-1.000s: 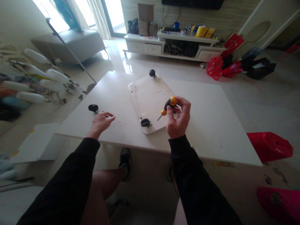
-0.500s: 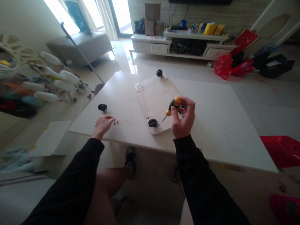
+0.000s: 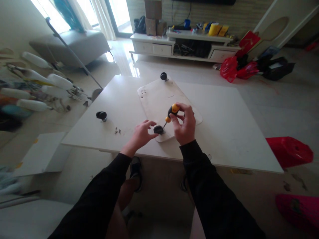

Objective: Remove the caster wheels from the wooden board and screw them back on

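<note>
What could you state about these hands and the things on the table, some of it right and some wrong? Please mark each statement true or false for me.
1. The right hand holds a yellow and black screwdriver. True.
2. The left hand is far from the board. False: it is at the near-corner caster.
3. The board rests on the white table. True.
4. Every caster in view is on the board. False: a loose caster sits on the table, left of the board.
5. The screwdriver's tip points upward. False: it points down, toward the near-corner caster.

Left hand [image 3: 140, 135] now away from the screws [image 3: 119, 131], at the near caster [image 3: 158, 129], screwdriver [image 3: 172, 110] closer
</note>
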{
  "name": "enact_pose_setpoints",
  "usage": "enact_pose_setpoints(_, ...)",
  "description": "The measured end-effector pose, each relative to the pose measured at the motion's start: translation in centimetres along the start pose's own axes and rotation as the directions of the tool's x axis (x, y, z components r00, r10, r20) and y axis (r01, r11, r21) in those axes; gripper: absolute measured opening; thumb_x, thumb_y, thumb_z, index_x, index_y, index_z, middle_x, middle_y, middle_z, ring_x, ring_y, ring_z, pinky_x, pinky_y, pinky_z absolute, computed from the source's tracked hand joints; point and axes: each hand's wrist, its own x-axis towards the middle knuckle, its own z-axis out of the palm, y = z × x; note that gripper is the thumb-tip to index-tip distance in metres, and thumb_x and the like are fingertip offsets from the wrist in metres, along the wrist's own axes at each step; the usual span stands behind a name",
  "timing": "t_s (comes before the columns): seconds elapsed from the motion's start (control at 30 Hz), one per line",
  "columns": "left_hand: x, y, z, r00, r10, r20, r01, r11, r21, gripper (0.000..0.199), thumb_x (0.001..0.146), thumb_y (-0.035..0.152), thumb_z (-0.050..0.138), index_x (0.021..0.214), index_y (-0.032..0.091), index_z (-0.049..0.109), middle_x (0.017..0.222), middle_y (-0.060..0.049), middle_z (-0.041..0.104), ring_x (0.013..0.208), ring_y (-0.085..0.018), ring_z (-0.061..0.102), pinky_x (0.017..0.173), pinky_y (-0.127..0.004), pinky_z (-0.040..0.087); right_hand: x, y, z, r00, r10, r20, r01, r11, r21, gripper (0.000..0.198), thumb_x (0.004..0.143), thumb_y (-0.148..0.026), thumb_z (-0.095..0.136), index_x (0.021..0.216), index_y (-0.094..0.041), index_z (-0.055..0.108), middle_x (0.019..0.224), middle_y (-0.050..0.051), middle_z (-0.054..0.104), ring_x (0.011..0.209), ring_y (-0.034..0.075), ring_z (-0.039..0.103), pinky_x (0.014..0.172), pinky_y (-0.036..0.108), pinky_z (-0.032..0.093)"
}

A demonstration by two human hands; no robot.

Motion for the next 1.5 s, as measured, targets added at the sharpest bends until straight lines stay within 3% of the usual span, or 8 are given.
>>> enact_pose_setpoints(0.33,0.8,0.9,0.2,0.997,0.001,0.082,-0.016,0.982,0.190,0.031,0.091,0.019,0.074,0.120,0.029,0.076,0.118,-0.007,0.072,0.115,-0.030,0.068,0.101,-0.047,0.047,-0.4,0.2,0.2,0.997,0.037,0.071,-0.035,0.999,-0.020,0.033,0.099,-0.019,0.064,0.129,-0.030,0.060,0.119,0.004,0.066,0.110,0.017,0.069,0.084,0.031,0.071)
enact_pose_setpoints(0.7,1.0,0.9,0.0,0.998,-0.025,0.060,0.009,0.969,0.249,0.022,0.087,0.021,0.077,0.108,0.025,0.072,0.119,-0.008,0.072,0.117,-0.032,0.066,0.098,-0.046,0.046,-0.2,0.0,0.7,0.987,-0.016,0.160,0.017,1.000,-0.001,0.034,0.102,-0.019,0.059,0.134,-0.030,0.059,0.125,0.005,0.069,0.118,0.018,0.070,0.093,0.035,0.070)
enact_pose_setpoints(0.93,1.0,0.7,0.2,0.997,-0.002,0.078,-0.015,0.976,0.219,0.032,0.085,0.022,0.078,0.116,0.026,0.068,0.123,-0.007,0.073,0.115,-0.031,0.067,0.099,-0.046,0.045,-0.1,-0.3,0.8,0.993,-0.028,0.114,0.033,0.999,-0.040,0.031,0.096,-0.021,0.072,0.125,-0.028,0.062,0.116,0.003,0.069,0.109,0.017,0.070,0.085,0.032,0.070)
enact_pose_setpoints(1.17,1.2,0.6,0.1,0.998,0.005,0.066,-0.016,0.984,0.176,0.029,0.083,0.016,0.073,0.110,0.025,0.070,0.120,-0.007,0.074,0.113,-0.030,0.069,0.100,-0.047,0.049,0.2,0.2,0.7,0.980,-0.021,0.198,0.023,1.000,-0.012,0.046,0.097,-0.007,0.051,0.138,-0.029,0.056,0.131,0.006,0.069,0.124,0.019,0.068,0.098,0.038,0.069)
enact_pose_setpoints(1.37,2.1,0.0,0.7,0.997,0.028,0.067,-0.026,0.999,-0.022,0.040,0.077,0.030,0.083,0.115,0.023,0.072,0.118,-0.008,0.073,0.107,-0.028,0.069,0.098,-0.045,0.053,0.5,0.1,0.8,0.986,0.082,0.143,-0.075,0.996,-0.049,0.028,0.100,-0.027,0.066,0.128,-0.025,0.066,0.122,0.007,0.066,0.108,0.018,0.068,0.093,0.038,0.068)
enact_pose_setpoints(1.5,2.6,-0.1,1.5,0.996,-0.032,0.087,0.035,0.999,-0.025,0.039,0.075,0.035,0.085,0.110,0.021,0.074,0.111,-0.009,0.072,0.108,-0.030,0.067,0.097,-0.047,0.053,0.9,0.3,0.7,0.977,0.041,0.211,-0.040,0.999,-0.009,0.039,0.101,-0.011,0.049,0.135,-0.024,0.062,0.129,0.007,0.070,0.121,0.018,0.066,0.102,0.038,0.063)
